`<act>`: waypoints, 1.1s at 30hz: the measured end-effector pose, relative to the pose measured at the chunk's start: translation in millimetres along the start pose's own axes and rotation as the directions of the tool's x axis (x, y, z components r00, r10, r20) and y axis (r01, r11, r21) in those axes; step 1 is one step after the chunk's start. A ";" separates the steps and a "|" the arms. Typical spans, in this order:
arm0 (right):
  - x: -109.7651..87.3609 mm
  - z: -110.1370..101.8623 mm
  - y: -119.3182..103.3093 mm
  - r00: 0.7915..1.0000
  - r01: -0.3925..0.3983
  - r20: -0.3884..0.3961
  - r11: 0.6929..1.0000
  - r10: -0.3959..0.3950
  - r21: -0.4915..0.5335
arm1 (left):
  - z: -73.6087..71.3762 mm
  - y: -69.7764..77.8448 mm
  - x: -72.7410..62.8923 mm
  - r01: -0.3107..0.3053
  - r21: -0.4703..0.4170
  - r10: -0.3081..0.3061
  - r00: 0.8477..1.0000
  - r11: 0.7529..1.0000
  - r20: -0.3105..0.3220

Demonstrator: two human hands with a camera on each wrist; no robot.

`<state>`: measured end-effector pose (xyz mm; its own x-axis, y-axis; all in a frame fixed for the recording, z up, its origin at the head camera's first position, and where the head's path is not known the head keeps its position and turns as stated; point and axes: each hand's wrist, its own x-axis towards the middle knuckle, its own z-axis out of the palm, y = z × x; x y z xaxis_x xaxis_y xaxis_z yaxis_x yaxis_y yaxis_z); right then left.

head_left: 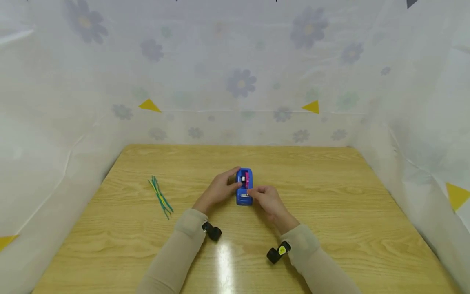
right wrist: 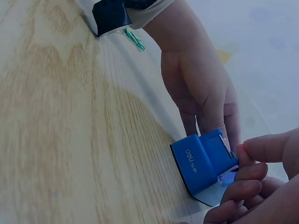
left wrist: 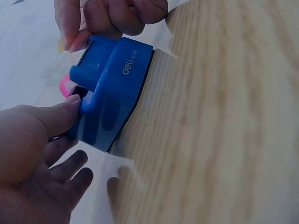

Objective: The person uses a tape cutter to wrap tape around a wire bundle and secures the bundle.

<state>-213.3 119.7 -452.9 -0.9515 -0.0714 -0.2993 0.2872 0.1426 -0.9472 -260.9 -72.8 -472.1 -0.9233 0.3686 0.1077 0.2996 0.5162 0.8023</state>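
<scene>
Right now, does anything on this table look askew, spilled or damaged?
Nothing stands out: the blue plastic tape dispenser sits upright with no visible damage, and the thin green and yellow strands lie loosely crossed. No spill shows.

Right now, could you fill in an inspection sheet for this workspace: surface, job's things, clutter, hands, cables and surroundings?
Surface: wood-grain table, glare towards the front.
Job's things: blue tape dispenser marked "deli", pink part inside.
Clutter: green and yellow strands lying at left.
Hands: left hand holds the dispenser; right hand has thumb and fingertip together by the toothed edge; any tape between, unclear.
Cables: nothing seen.
Surroundings: pale flower-print sheeting, yellow triangles.
</scene>
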 end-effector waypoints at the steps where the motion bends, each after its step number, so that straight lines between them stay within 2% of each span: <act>1: -0.6 -0.1 0.4 1.000 0.004 -0.002 1.000 -0.004 -0.005 | 0.5 -0.4 0.0 -0.004 0.000 0.004 1.000 1.000 -0.001; 13: -5.3 0.5 6.9 0.999 0.041 0.007 0.999 -0.041 -0.013 | 1.8 -3.2 -0.7 -0.005 0.017 0.005 1.000 1.000 0.000; 20: -8.0 1.9 9.2 1.000 0.023 0.003 0.999 -0.023 -0.032 | 2.0 -5.6 0.0 -0.016 0.049 0.017 1.000 0.999 -0.008; 25: -11.2 0.7 9.0 0.999 0.042 0.009 0.998 -0.041 -0.042 | 3.0 -4.8 1.8 -0.009 0.043 0.010 1.000 0.999 -0.012; 33: -16.6 -4.7 10.7 1.000 0.019 0.011 0.999 -0.018 -0.032 | 6.8 -6.0 6.2 0.000 0.016 0.000 1.000 1.000 -0.001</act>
<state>-195.0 127.0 -457.6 -0.9554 -0.0848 -0.2830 0.2656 0.1727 -0.9485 -266.8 -68.3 -480.3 -0.9236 0.3678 0.1086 0.3037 0.5285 0.7928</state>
